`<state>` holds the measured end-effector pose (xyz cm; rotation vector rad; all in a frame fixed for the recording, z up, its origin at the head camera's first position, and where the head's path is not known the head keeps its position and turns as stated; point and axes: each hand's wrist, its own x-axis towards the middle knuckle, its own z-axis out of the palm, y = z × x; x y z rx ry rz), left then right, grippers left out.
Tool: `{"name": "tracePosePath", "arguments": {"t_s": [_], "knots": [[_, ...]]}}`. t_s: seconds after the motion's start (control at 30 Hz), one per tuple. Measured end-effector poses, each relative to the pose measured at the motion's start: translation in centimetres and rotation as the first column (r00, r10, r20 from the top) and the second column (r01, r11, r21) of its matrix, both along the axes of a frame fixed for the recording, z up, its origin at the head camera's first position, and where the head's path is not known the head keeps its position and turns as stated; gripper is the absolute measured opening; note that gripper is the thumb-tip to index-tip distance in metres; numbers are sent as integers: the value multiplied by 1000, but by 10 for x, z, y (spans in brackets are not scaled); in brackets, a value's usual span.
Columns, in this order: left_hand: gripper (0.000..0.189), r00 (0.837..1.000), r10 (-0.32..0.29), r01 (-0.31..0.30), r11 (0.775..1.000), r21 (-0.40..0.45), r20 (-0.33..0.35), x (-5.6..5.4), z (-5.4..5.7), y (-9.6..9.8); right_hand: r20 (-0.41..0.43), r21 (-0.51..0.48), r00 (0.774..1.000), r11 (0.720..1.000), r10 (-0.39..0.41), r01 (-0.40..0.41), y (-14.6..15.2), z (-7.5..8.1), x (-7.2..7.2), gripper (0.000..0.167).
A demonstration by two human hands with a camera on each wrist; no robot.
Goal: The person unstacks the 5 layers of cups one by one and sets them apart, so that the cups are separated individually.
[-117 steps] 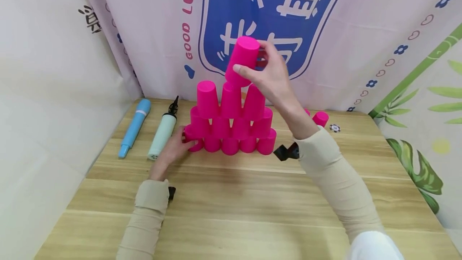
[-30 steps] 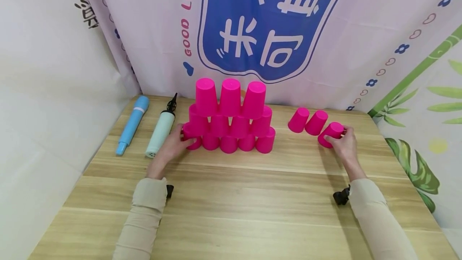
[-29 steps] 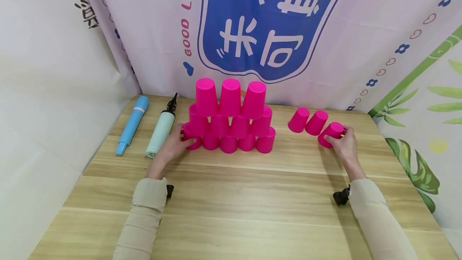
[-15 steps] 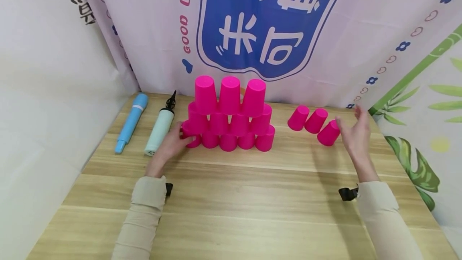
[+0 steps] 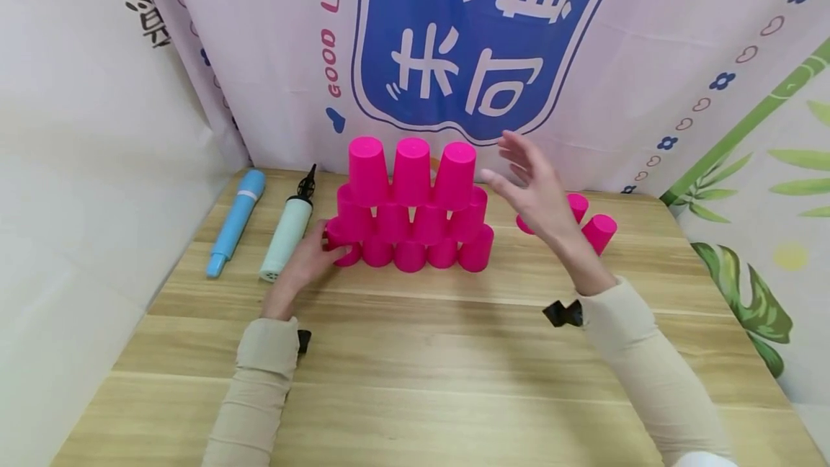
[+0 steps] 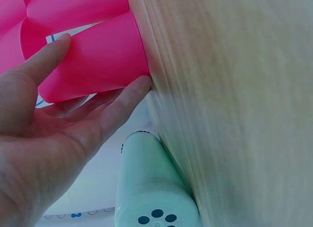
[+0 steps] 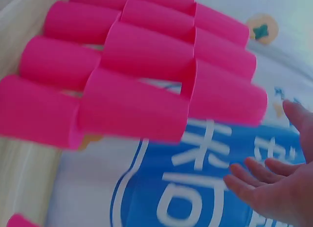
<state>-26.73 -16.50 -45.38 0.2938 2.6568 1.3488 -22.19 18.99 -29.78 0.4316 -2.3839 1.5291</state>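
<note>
Pink cups stand upside down in a three-tier stack, with three cups in the top tier (image 5: 412,171). My left hand (image 5: 310,259) holds the bottom tier's leftmost cup (image 5: 346,254) between thumb and fingers. In the left wrist view, the thumb lies on one side of that cup (image 6: 100,60) and fingers on the other. My right hand (image 5: 538,189) is raised beside the top tier's right cup (image 5: 456,177), fingers spread and holding nothing. The right wrist view shows this hand (image 7: 281,183) apart from the cups. Behind the right forearm, pink cups (image 5: 600,232) stand on the table, partly hidden.
A mint-green hand pump (image 5: 287,236) with a black nozzle lies left of the stack, and a blue tube-shaped pump (image 5: 236,223) lies farther left. The wooden table (image 5: 415,366) meets a printed cloth backdrop (image 5: 279,56) behind the stack.
The right hand has set the cup from above the top tier at the right of the table, let go and moved left to the stack. The left hand stays on its cup.
</note>
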Motion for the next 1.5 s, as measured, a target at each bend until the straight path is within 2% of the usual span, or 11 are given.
{"name": "tracePosePath", "arguments": {"t_s": [0.13,0.23,0.33,0.83,1.1,1.5], "knots": [[60,1000,1,-1,1000,-1,-2,0,-1,0,94,31,994,998,59,-62,-11,-10,-24,80],[60,1000,3,-3,1000,-12,4,1,-2,1,161,12,984,997,73,-76,-16,-14,-32,83],[60,1000,5,-5,1000,-19,7,1,-2,2,186,4,981,998,63,-64,-19,-16,-35,83],[60,1000,3,-3,1000,-25,-6,1,0,2,140,-18,989,999,46,-44,-21,-17,-32,69],[60,1000,1,-1,1000,-17,-4,0,0,2,67,-38,998,999,8,-6,-4,-16,-27,65],[61,1000,2,-2,1000,-1,-9,-1,-1,-2,33,-53,997,996,-75,77,22,-15,-17,62]]}}
